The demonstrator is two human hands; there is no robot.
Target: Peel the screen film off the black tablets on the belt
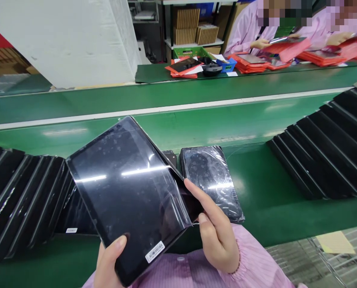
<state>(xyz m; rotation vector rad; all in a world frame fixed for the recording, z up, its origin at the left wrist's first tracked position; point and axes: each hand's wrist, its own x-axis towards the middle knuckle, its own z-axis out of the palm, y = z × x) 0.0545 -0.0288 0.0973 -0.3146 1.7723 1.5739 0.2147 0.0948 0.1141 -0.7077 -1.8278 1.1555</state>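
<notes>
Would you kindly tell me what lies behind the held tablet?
A dark object, a wrapped device and a labelled black item partly show; the tablet and right hand cover the rest.

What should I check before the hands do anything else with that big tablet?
1. Is the left hand holding the tablet? Ok, it grips a lower corner.
2. Is the clear film flat all over? Not ok, it bends up near the right hand.
3. Does the right hand have a firm pinch on the film? Cannot tell, the place is too dark and partly hidden.
4. Is the sticker on the tablet's front? Ok.
5. Does the front look clean? Not ok, it looks blotchy.
6. Is the wrapped tablet lying on the green table? Ok.
</notes>
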